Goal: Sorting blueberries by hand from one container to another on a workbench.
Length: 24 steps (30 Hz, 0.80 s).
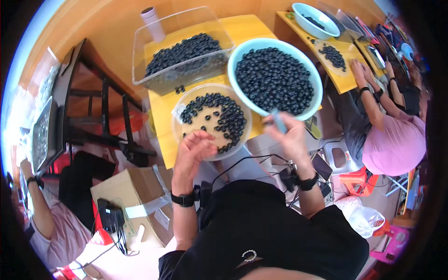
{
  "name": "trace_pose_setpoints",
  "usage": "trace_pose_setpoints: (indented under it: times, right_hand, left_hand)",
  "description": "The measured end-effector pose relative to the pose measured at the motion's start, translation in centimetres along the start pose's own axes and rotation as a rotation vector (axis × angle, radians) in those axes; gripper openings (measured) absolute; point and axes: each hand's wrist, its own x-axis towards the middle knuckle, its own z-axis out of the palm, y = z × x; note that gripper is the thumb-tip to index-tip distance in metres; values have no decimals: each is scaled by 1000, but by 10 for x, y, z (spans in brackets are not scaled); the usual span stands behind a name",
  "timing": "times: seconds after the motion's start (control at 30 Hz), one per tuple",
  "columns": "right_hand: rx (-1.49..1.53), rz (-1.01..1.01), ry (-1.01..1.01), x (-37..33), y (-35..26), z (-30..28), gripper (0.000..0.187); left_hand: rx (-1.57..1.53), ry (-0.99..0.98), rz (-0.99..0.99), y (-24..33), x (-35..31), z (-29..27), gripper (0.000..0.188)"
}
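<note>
My left hand (pixel 195 150) is over the near left rim of a round clear shallow tray (pixel 249 125). Its fingers are curled in, and whatever they pinch is hidden. Small shiny black bead-like balls (pixel 232 119) lie across the tray's tan bottom, thickest along its right side. Beside the near rim of a light blue basin (pixel 318 88), my right hand (pixel 291 137) is closed on a short light-blue stick-like tool (pixel 279 122), blurred by motion. A dark spot shows near its fingertips. The basin is heaped with more black balls (pixel 275 79).
A clear plastic bin (pixel 140 77) of black balls stands at the back left of the yellow table (pixel 163 135), near a pale bottle (pixel 153 23). A cardboard box (pixel 135 196) sits at lower left. To the right, a person in pink (pixel 394 144) works at another table; another person sits left.
</note>
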Motion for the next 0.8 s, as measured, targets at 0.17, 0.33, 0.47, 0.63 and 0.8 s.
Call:
trace_pose_setpoints:
  times: [0.17, 0.33, 0.47, 0.63, 0.8]
  right_hand:
    - [-353, 46, 448, 29, 23, -46, 30]
    - [-585, -89, 495, 26, 43, -41, 28]
    - [-590, -29, 516, 25, 41, -37, 26]
    - [-593, -100, 512, 24, 48, -38, 24]
    - [-486, -164, 533, 22, 43, -37, 22]
  left_hand:
    - [317, 229, 94, 4, 0, -19, 14]
    - [1120, 152, 108, -10, 8, -3, 18]
    - [1365, 1, 66, -14, 16, 6, 21]
    - [1504, -30, 180, -21, 21, 4, 21]
    - [1008, 81, 14, -18, 23, -4, 18]
